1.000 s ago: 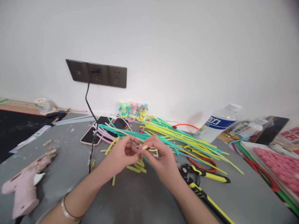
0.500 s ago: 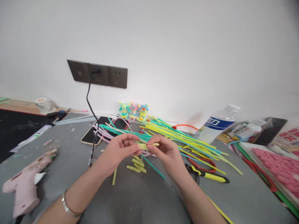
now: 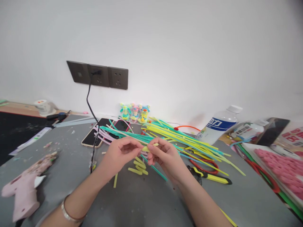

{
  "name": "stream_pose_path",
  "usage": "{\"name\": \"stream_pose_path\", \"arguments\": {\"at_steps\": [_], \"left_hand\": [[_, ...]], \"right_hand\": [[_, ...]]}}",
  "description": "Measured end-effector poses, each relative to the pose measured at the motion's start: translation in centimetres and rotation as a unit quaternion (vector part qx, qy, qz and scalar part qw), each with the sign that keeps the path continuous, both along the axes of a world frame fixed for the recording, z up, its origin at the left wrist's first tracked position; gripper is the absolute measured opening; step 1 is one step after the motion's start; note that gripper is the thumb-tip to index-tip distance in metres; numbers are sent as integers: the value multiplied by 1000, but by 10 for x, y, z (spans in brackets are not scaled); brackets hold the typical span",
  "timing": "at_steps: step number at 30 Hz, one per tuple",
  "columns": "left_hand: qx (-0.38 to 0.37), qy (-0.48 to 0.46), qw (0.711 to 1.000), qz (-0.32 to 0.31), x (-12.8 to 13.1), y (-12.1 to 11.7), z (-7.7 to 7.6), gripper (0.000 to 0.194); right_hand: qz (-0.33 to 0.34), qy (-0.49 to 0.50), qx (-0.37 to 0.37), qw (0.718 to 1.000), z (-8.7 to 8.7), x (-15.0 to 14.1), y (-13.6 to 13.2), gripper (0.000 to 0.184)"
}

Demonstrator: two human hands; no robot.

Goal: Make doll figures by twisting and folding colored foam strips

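Note:
Between my two hands is a short piece of yellow pipe cleaner (image 3: 146, 148), pinched from both sides. My left hand (image 3: 124, 153) grips its left end with thumb and forefinger. My right hand (image 3: 164, 155) pinches the other end, and a tip sticks out past the fingers. Just below on the grey table lie several short folded yellow pieces (image 3: 140, 166). Behind my hands spread long yellow pipe cleaners (image 3: 175, 135), with teal ones (image 3: 113, 130) and lilac ones (image 3: 103, 135) to the left.
Yellow-handled pliers (image 3: 214, 178) lie right of my right forearm. A pink glue gun (image 3: 26, 186) rests at the left. Two phones, one of them a black-screened phone (image 3: 91, 135), lie behind a black cord (image 3: 88, 97). Small fuzzy figures (image 3: 134, 113) and a bottle (image 3: 219, 124) stand by the wall.
My right hand has turned slightly and its lower fingers have loosened downward. My left fingers have drawn into a tighter pinch on the yellow piece. The view has shifted very slightly.

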State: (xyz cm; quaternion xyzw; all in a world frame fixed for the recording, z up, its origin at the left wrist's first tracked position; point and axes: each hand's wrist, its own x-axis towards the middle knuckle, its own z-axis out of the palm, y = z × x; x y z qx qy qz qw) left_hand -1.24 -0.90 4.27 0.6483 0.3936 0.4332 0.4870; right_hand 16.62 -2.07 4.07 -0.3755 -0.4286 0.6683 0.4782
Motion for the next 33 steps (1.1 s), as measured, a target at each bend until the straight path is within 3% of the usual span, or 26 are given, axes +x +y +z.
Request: {"name": "stream_pose_path", "arguments": {"at_steps": [13, 16, 20, 23, 27, 33], "left_hand": [[22, 1, 1000, 4, 3, -2, -2, 9], [93, 37, 995, 19, 1, -2, -2, 8], [238, 98, 966, 36, -1, -1, -3, 9], [269, 117, 955, 38, -3, 0, -3, 12], [248, 90, 964, 25, -4, 0, -1, 12], [108, -25, 993, 28, -1, -4, -1, 8]], "right_hand": [[-22, 45, -46, 998, -2, -1, 1, 34], [-20, 56, -58, 997, -1, -1, 1, 33], [-5, 64, -67, 996, -1, 0, 0, 32], [4, 65, -61, 996, -1, 0, 0, 30], [9, 59, -32, 998, -1, -1, 0, 28], [21, 61, -3, 998, 2, 0, 0, 24]]}}
